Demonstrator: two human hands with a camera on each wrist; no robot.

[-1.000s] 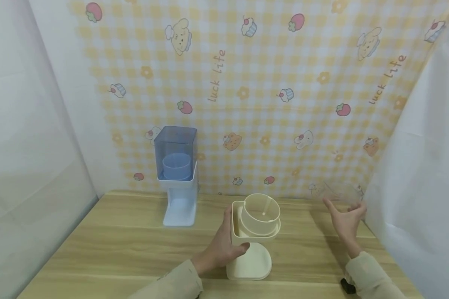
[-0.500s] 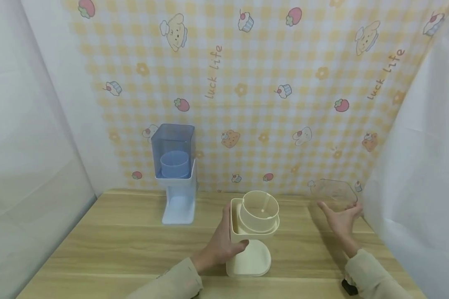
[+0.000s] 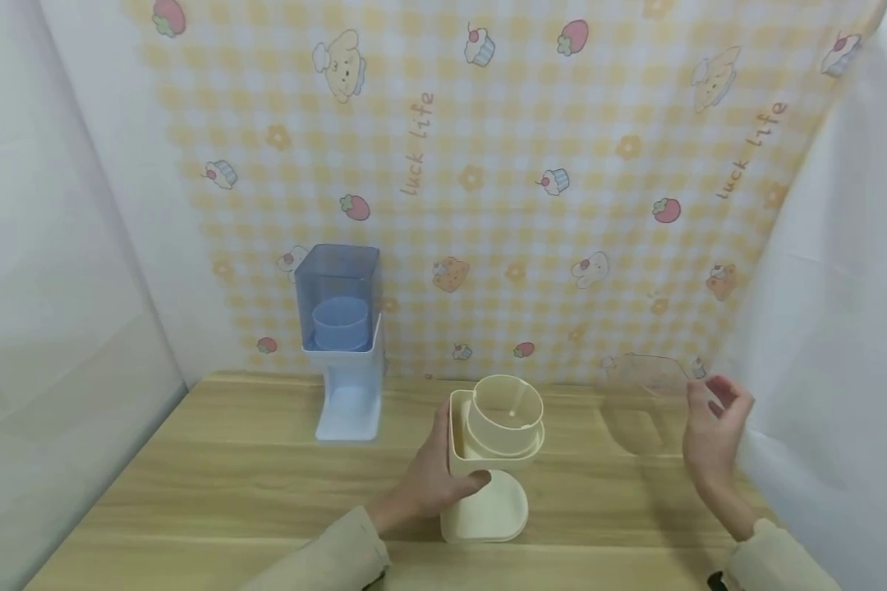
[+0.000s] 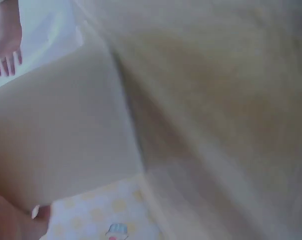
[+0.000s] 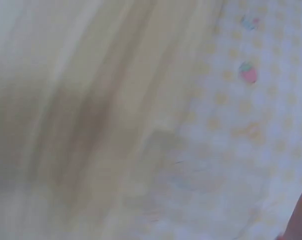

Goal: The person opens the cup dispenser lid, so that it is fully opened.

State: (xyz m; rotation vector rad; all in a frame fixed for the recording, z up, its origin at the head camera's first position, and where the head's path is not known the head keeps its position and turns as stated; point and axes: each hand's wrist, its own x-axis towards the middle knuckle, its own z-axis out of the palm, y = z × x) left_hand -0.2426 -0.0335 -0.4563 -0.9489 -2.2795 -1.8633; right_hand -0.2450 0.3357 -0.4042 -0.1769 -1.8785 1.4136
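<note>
My left hand [image 3: 432, 480] grips the upper part of a cream plastic dispenser stand [image 3: 484, 505] from its left side, thumb across the front. A round cream cup-like ring [image 3: 508, 414] sits tilted in the stand's square top. In the left wrist view the cream stand [image 4: 66, 130] fills much of the frame, with left-hand fingers [image 4: 38, 220] at its edge. My right hand [image 3: 713, 435] is in the air at the right, fingers loosely bent and holding nothing. Just left of it, a clear see-through container [image 3: 639, 423] stands on the table; its outline is faint. The right wrist view is blurred.
A blue-and-white dispenser [image 3: 350, 402] with a translucent blue top stands at the back left of the wooden table [image 3: 251, 492]. Behind hangs a yellow checked cloth [image 3: 488, 222]. White sheets [image 3: 835, 328] border both sides.
My right hand has let go of the clear container and drawn away to the right. The container stays near the back right. My left hand keeps its grip on the cream stand.
</note>
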